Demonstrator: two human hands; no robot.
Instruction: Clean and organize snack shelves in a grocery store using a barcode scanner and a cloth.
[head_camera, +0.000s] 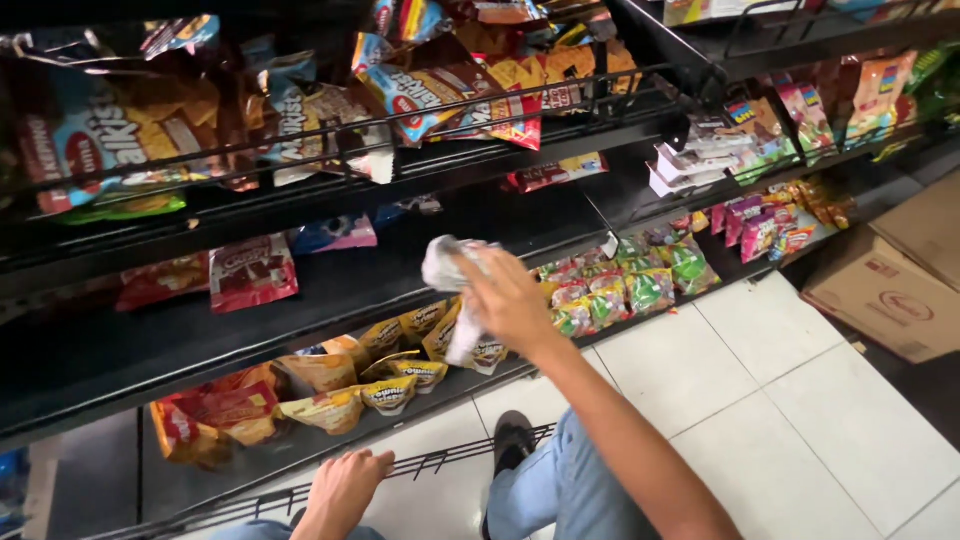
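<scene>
While right hand grips a white cloth, left hand loose, black shelves, white tiled floor.

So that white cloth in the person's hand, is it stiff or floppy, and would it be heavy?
Probably floppy: the white cloth bunches above the right hand and a tail droops below it. Likely light for its size, since a loose grip with the fingers seems enough to hold it up. It looks unlikely to roll or break, being soft and crumpled, though it could snag on the wire shelf edge.

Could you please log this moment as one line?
right hand: holds white cloth at black shelf | left hand: empty, low | snack bags below
</scene>
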